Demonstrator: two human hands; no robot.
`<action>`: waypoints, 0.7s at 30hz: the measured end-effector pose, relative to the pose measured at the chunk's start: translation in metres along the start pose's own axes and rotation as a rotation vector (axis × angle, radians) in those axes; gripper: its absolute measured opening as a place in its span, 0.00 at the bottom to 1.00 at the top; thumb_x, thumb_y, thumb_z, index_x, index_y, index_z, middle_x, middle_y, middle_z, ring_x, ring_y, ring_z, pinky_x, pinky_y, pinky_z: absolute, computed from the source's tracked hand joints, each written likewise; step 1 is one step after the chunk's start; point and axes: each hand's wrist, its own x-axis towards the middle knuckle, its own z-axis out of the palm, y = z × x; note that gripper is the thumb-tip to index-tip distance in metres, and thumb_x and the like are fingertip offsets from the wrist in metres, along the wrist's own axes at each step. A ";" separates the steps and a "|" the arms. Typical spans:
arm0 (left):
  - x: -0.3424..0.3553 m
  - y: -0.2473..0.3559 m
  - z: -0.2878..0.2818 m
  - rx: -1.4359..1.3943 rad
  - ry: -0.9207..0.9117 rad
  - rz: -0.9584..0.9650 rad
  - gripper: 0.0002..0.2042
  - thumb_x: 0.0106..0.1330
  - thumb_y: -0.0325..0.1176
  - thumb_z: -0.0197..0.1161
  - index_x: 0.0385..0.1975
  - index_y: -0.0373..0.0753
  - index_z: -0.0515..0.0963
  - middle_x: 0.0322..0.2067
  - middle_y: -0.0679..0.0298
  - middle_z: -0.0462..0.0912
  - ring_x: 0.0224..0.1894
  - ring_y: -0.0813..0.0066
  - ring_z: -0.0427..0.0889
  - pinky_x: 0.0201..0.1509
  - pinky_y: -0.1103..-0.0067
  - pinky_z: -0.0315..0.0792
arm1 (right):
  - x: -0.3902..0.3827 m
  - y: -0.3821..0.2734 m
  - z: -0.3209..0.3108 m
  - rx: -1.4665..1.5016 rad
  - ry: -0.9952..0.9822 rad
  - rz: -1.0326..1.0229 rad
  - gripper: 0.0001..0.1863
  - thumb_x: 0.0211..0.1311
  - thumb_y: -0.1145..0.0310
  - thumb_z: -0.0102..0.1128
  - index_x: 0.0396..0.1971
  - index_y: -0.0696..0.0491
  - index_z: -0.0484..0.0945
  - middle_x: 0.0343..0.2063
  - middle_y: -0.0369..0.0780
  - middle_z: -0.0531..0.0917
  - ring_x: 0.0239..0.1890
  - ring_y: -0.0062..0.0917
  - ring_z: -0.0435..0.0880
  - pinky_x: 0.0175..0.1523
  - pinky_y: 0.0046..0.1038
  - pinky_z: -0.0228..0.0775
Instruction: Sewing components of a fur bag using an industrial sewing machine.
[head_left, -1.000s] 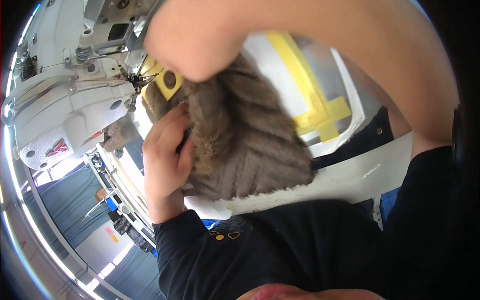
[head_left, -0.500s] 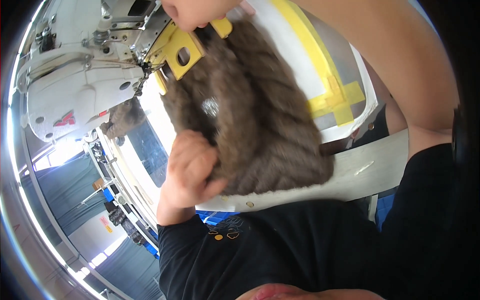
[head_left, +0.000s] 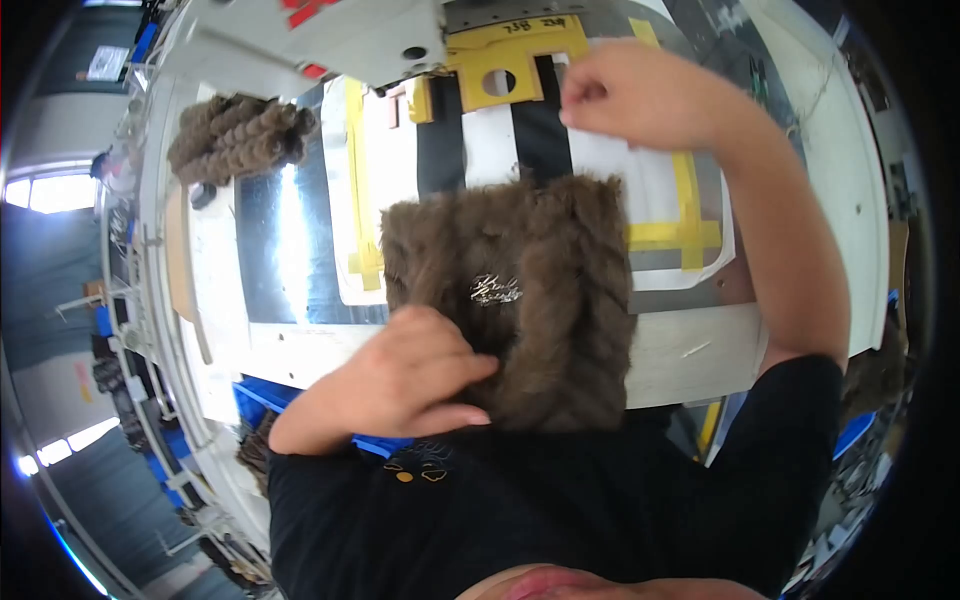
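Observation:
A brown fur piece (head_left: 570, 330), roughly square with a shiny silver script-like mark, lies over the front edge of the work table. Curled fingers of my left hand (head_left: 410, 370) grip it at its lower left, the thumb lying on the pile. My right hand (head_left: 640, 95) hovers beyond the fur at the right, fingers curled in, with nothing visible in them. Beside its fingertips is a yellow plate (head_left: 487, 98) with a round hole, attached at the sewing machine head (head_left: 380, 45). Two black strips (head_left: 543, 140) run over the white sheet under the plate.
Several rolled brown fur pieces (head_left: 245, 140) sit at the far left of the table. Yellow tape (head_left: 665, 237) borders the white sheet (head_left: 600, 190). A pale front ledge (head_left: 690, 350) runs along my side. Blue bins (head_left: 262, 392) stand below the table.
The fur piece has come away from the yellow plate toward my body, my left hand moving with it. My right hand has left the plate. My view has turned, showing more table.

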 end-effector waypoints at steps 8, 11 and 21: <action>-0.015 -0.067 -0.007 -0.334 0.636 -0.689 0.29 0.64 0.41 0.72 0.61 0.30 0.74 0.48 0.53 0.83 0.45 0.66 0.82 0.50 0.71 0.77 | -0.056 -0.006 0.057 0.428 -0.055 0.142 0.13 0.64 0.67 0.70 0.40 0.61 0.83 0.30 0.34 0.84 0.32 0.15 0.79 0.37 0.21 0.72; -0.011 -0.068 -0.014 -0.386 0.538 -0.681 0.35 0.62 0.41 0.75 0.65 0.30 0.70 0.50 0.52 0.81 0.45 0.69 0.81 0.50 0.73 0.77 | -0.077 -0.017 0.064 0.555 -0.053 0.165 0.12 0.58 0.72 0.70 0.39 0.62 0.82 0.30 0.34 0.82 0.35 0.17 0.78 0.44 0.24 0.70; -0.038 -0.085 -0.003 -1.204 0.476 -0.382 0.21 0.52 0.20 0.78 0.47 0.34 0.82 0.41 0.64 0.87 0.44 0.77 0.85 0.51 0.77 0.80 | -0.114 -0.040 0.074 0.536 0.390 -0.297 0.10 0.56 0.80 0.72 0.37 0.57 0.82 0.36 0.32 0.80 0.40 0.13 0.77 0.46 0.19 0.68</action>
